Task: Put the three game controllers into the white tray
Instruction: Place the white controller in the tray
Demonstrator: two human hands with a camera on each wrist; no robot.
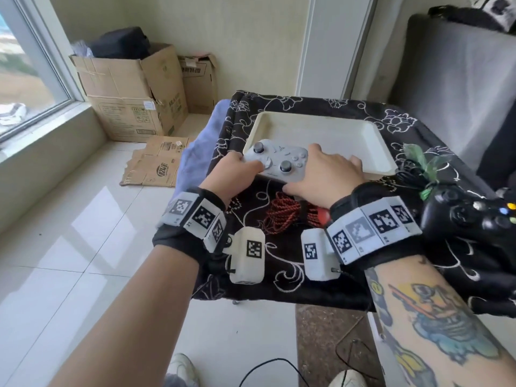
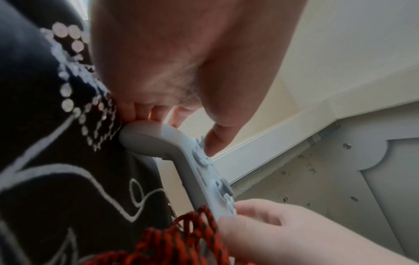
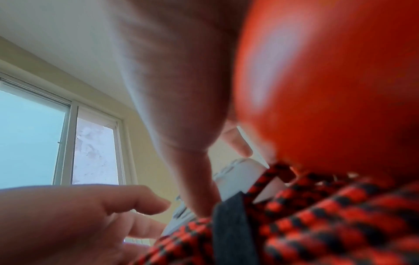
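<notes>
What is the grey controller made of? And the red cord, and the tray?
Grey controller: looks like hard matte plastic, with smooth moulded curves and no shine.
Red cord: seems to be braided fabric over a wire; a red and black woven pattern shows up close.
Tray: likely plastic or pressed fibre, off-white and dull, with a thin raised rim. I cannot tell which.

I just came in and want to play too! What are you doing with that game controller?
A person's left hand and right hand both hold a grey controller at the near edge of the white tray, which holds nothing else. A black controller waits on the patterned cloth.
</notes>
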